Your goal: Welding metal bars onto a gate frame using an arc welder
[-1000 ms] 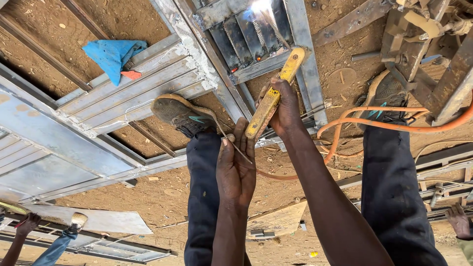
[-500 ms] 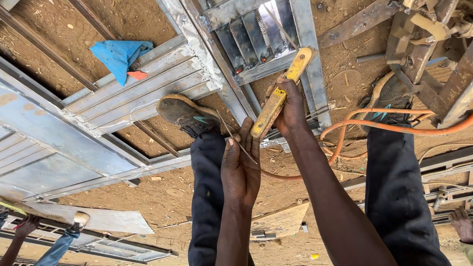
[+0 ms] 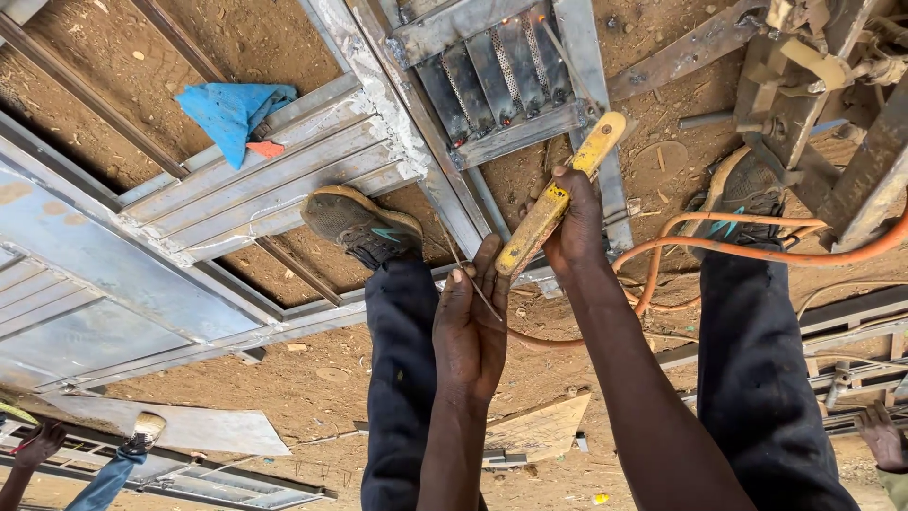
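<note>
Hands first: our right hand [image 3: 577, 227] is closed around the yellow electrode holder [image 3: 553, 199], gripping it about mid-length, so that one end projects beyond the knuckles toward the metal louvred panel [image 3: 501, 80] and the other end emerges from the palm side toward our left hand [image 3: 470, 326]. The holder's long axis runs diagonally across the head view, from lower left near the left fingertips to upper right near the panel frame, and its upper tip lies just beside the frame's edge. Our left hand is partly open, fingers extended upward, and pinches a thin welding rod [image 3: 470, 279] between thumb and fingers; the rod is slender, slanted from upper left to lower right, and its lower end crosses the palm. The holder's lower end sits just beside the left fingertips; we cannot tell whether the rod is seated in it. An orange cable [image 3: 757, 251] loops over the dirt ground [image 3: 312, 369] beside the right wrist and passes over our right trouser leg [image 3: 757, 378]. Our left shoe [image 3: 364, 222] rests on the steel door frame [image 3: 246, 194], near the holder's lower end. A blue cloth [image 3: 232, 109] lies on the frame, well apart from both hands. Another person's hand [image 3: 38, 445] shows at the lower left corner.
</note>
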